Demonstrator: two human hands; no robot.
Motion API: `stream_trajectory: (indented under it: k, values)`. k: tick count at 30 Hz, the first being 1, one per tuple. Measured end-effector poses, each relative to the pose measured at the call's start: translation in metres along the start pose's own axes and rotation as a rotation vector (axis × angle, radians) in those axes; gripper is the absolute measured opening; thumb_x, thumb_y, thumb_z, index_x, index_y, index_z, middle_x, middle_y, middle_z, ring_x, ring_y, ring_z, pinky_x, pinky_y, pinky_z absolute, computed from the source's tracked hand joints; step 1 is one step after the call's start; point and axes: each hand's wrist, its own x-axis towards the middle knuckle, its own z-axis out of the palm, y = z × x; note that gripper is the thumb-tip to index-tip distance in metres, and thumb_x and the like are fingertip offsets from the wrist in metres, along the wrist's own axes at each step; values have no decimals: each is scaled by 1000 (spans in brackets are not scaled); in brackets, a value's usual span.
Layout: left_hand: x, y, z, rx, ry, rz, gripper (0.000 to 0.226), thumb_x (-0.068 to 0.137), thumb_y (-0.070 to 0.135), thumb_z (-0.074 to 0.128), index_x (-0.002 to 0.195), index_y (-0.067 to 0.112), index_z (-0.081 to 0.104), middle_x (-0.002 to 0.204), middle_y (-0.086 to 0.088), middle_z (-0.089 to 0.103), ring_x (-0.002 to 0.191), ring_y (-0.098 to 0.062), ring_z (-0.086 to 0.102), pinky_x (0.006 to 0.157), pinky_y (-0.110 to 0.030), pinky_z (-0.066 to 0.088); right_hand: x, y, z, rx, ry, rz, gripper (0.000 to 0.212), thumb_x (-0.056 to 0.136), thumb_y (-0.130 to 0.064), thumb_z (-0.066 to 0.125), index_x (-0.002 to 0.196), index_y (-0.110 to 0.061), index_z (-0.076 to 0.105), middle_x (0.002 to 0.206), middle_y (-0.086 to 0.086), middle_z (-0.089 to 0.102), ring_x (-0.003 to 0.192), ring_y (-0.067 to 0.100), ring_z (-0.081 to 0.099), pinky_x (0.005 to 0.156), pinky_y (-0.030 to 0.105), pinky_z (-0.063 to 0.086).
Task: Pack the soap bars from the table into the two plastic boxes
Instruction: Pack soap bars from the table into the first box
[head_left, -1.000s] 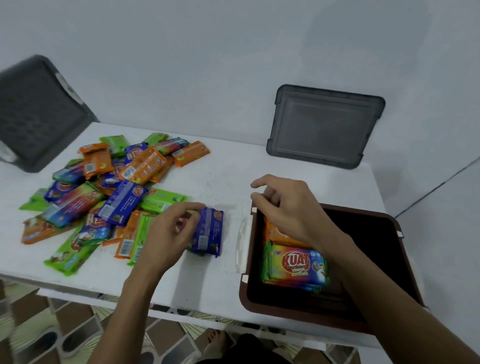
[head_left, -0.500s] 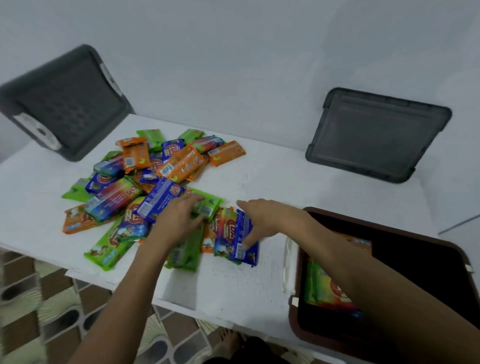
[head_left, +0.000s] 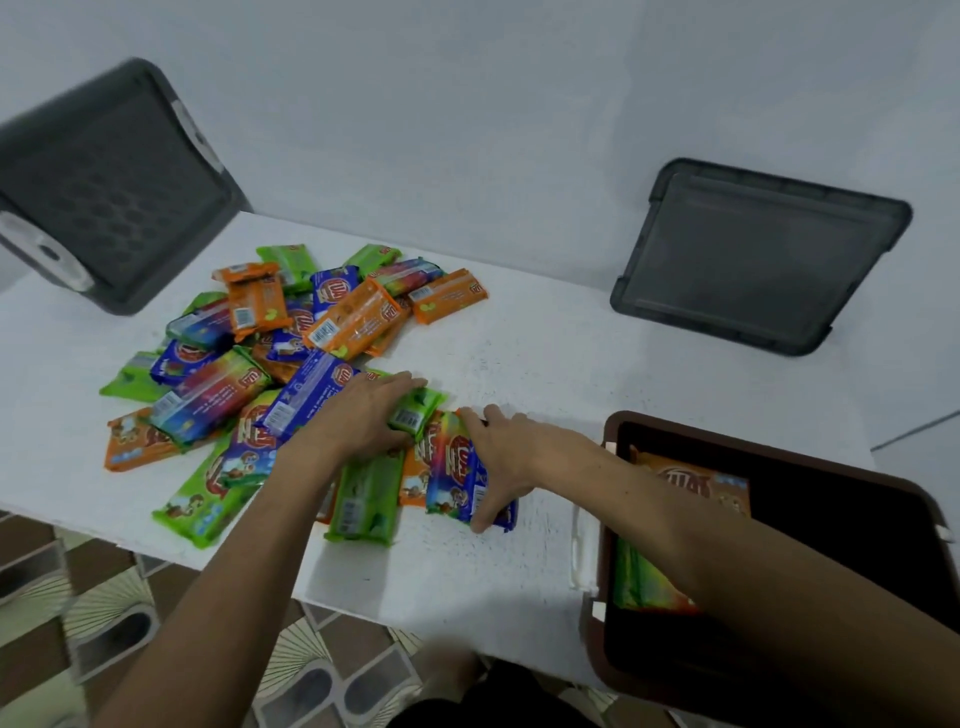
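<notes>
On the tabletop (head_left: 545, 364), a loose heap of bars (head_left: 218, 384), with the left grip (head_left: 358, 421) laid flat at its near edge, fingers straight and apart, pressing down a green bar (head_left: 415, 410). Just right of that, the right grip (head_left: 498, 457) clamped across a bundle (head_left: 447, 467) of blue and rainbow bars, thumb at the near end, fingers at the far. Best to hold the green bar pinned, squeeze the bundle square, lift clear of the heap, then lay flat in the box (head_left: 595, 644) beside the few inside.

left hand (head_left: 363, 418) flat, palm down, fingers straight; right hand (head_left: 511, 457) spread wide, thumb low, perhaps gripping
</notes>
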Motion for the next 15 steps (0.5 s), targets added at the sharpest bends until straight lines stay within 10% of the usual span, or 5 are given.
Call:
stream_trajectory:
  k: [9, 15]
  values:
    - [8, 2, -11, 17, -16, 67, 90, 79, 41, 75, 151, 38, 21, 143, -1, 39, 129, -21, 42, 98, -38, 45, -16, 20, -26, 173, 75, -49, 107, 65, -52, 81, 145, -37, 11, 124, 10, 38, 104, 30, 55, 81, 38, 52]
    - [4, 9, -17, -87, 136, 48, 84, 76, 43, 77, 145, 33, 31, 144, -5, 38, 123, -24, 48, 92, -35, 46, -54, 41, -50, 713, 214, -185, 65, 77, -28, 80, 126, -30, 37, 117, 3, 47, 97, 18, 60, 79, 29, 58]
